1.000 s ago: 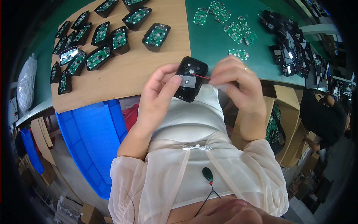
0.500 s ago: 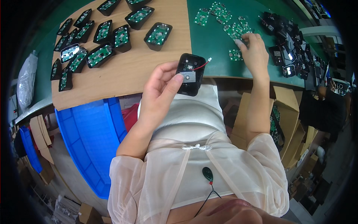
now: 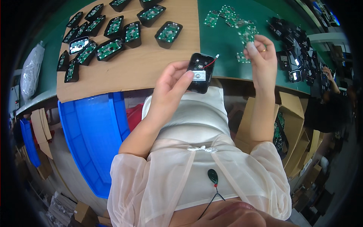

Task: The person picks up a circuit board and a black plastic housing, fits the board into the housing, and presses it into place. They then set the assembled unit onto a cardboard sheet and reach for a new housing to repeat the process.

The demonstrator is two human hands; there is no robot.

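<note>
My left hand (image 3: 174, 81) is closed round a black plastic housing (image 3: 206, 64), thumb pressed on a metal plate (image 3: 199, 76) inside it. A red wire with a white connector (image 3: 217, 56) sticks out over the housing's far right side. Raised above the green table, my right hand (image 3: 261, 53) pinches a green circuit board (image 3: 247, 33) between thumb and fingers. Behind and beside it lie more loose circuit boards (image 3: 211, 18), one of them partly hidden by my right thumb.
Black housings fitted with green boards (image 3: 168, 34) stand on a cardboard sheet (image 3: 151, 60) at left. A heap of black housings (image 3: 295, 49) lies at right. Below the table edge are a blue bin (image 3: 90, 132) and a cardboard box (image 3: 291, 104). Another person's hand (image 3: 329, 73) shows far right.
My right hand has lifted a circuit board off the table from among the loose ones. My left hand with the housing has shifted slightly right in the picture.
</note>
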